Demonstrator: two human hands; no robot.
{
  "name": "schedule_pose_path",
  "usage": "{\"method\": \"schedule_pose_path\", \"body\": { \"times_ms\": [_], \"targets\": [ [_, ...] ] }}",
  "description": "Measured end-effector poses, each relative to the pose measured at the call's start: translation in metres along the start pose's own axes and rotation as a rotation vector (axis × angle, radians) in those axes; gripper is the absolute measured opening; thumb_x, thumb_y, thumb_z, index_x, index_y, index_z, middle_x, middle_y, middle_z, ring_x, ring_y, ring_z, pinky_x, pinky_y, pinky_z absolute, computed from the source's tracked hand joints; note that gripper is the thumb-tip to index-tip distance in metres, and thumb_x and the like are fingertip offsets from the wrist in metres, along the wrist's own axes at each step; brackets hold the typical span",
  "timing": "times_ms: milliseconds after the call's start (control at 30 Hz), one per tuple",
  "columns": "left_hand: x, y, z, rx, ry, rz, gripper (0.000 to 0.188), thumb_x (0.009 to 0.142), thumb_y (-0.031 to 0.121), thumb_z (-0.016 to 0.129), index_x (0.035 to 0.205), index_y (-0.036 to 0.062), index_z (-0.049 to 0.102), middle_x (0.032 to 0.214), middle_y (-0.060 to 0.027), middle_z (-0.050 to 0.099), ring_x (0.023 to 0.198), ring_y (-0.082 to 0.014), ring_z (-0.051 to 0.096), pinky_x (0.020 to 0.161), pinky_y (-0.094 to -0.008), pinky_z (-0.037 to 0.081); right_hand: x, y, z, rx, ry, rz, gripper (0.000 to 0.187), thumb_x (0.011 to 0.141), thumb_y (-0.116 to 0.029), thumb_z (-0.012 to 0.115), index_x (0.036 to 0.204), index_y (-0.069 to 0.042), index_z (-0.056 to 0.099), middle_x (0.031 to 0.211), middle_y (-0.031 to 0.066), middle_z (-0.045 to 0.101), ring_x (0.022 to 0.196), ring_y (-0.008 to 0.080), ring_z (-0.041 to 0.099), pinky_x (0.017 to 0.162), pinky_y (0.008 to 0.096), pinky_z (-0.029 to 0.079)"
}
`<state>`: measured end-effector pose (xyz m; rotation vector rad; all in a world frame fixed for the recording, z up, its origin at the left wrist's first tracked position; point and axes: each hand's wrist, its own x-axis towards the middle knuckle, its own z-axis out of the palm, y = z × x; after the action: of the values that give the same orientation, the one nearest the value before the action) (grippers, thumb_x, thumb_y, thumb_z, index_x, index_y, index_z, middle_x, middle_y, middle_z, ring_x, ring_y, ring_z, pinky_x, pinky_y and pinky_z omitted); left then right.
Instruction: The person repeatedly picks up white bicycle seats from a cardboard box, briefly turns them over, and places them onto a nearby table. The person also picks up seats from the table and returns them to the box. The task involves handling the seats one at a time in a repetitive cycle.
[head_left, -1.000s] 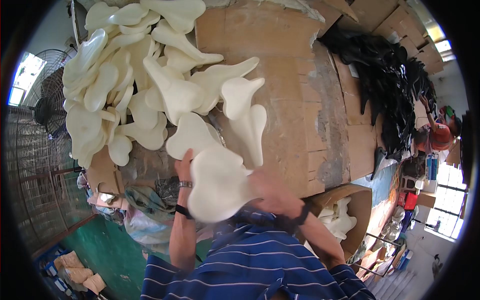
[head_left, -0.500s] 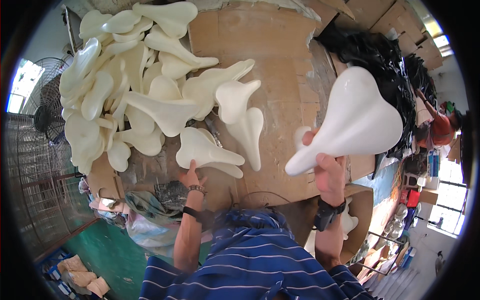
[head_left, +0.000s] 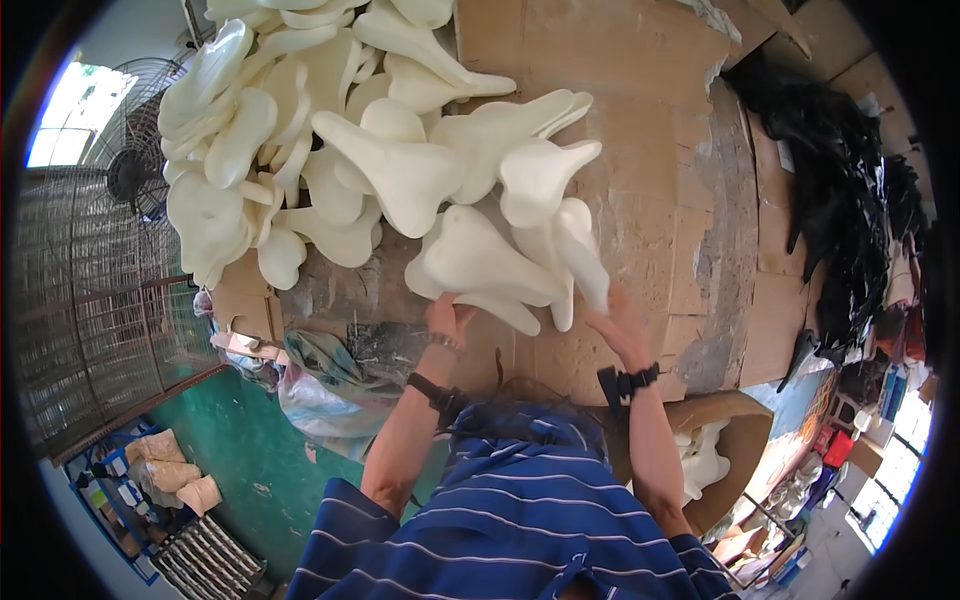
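A loose cluster of cream-white bicycle saddle pads lies on the cardboard-covered table. My left hand [head_left: 448, 322] is at the near edge of one broad saddle pad [head_left: 483, 255], thumb and fingers apart, fingertips against its rim; another pad shows partly beneath it. My right hand [head_left: 622, 328], somewhat blurred, is closed at the narrow nose of a glossy white saddle pad [head_left: 581, 250]. That pad is tilted, leaning against a pad it partly hides. Just beyond lies a smaller-looking saddle pad [head_left: 540, 180].
More saddle pads [head_left: 240, 135] are heaped at the far left. Black limp pieces [head_left: 850, 200] lie in a pile at the right. A cardboard box [head_left: 735, 455] holding white pads stands by my right forearm. A caged fan [head_left: 125, 175] and plastic bags [head_left: 330, 400] are on the left.
My right hand has brought the raised white saddle pad down and left onto the cluster. My left hand stays by the same broad pad. The view has shifted, and the co-worker is no longer visible.
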<state>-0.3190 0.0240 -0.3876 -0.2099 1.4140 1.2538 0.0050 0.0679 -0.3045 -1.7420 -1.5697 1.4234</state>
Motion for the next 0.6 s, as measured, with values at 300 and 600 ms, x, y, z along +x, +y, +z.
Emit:
{"method": "schedule_pose_path", "body": {
  "times_ms": [300, 600],
  "targets": [
    [-0.044, 0.001, 0.04, -0.161, -0.096, -0.027, 0.038, 0.094, 0.023, 0.065, 0.127, 0.0053, 0.057, 0.123, -0.0123, 0.06, 0.115, -0.0294, 0.059, 0.097, -0.0552, 0.054, 0.028, -0.014, 0.077, -0.041, 0.154, -0.074, 0.105, 0.072, -0.029, 0.082, 0.158, 0.001, 0.03, 0.143, 0.031, 0.053, 0.132, 0.0446, 0.054, 0.11, 0.0467, 0.046],
    [-0.103, 0.038, 0.05, 0.07, -0.153, 0.237, 0.036, 0.09, 0.008, 0.063, 0.125, 0.0023, 0.061, 0.116, -0.011, 0.067, 0.102, -0.0253, 0.066, 0.08, -0.0408, 0.057, -0.077, -0.042, 0.06, 0.041, 0.352, -0.323, 0.089, 0.07, -0.02, 0.079, 0.149, 0.0, 0.042, 0.127, 0.0279, 0.059, 0.111, 0.0478, 0.06, 0.095, 0.0517, 0.051]
  ]
}}
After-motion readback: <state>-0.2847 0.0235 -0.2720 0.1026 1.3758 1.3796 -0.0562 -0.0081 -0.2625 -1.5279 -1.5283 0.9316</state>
